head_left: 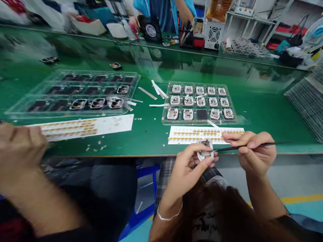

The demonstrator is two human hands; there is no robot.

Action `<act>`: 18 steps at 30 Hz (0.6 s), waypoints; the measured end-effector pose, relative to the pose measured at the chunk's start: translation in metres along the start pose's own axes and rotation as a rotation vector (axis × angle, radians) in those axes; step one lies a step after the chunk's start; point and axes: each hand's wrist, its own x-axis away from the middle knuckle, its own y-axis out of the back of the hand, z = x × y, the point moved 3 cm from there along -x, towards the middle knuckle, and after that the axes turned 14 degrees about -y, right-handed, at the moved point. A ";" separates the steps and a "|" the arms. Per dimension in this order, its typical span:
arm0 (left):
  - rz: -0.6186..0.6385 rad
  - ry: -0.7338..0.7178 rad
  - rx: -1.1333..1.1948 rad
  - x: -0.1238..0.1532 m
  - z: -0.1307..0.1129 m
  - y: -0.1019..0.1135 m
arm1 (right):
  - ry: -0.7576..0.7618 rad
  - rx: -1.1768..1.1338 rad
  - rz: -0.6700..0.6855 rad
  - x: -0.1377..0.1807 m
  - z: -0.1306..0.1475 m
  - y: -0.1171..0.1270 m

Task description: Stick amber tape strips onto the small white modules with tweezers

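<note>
My left hand [188, 166], with a pale band round its wrist, holds a small white square watch case [205, 155] tilted by its edges over the table's front edge. Small parts show inside the case; the fingers cover some of it. In my right hand [254, 151] is a thin black tool that looks like tweezers [234, 148], pinched between thumb and fingers. Its tip touches or nearly touches the case's inner side. Just beyond both hands lies a white sheet with rows of amber stickers [185, 134].
A clear tray [165, 118] of similar white cases stands ahead, one pocket showing a dark square. At left, a co-worker's blurred arm [37, 188] reaches near another sticker sheet [116, 123] and tray [101, 76]. Paper strips [147, 93] lie between; stacked trays [305, 101] are at right.
</note>
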 end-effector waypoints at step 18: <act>0.069 -0.320 -0.241 0.005 0.004 0.007 | 0.017 0.094 -0.029 0.009 -0.002 -0.005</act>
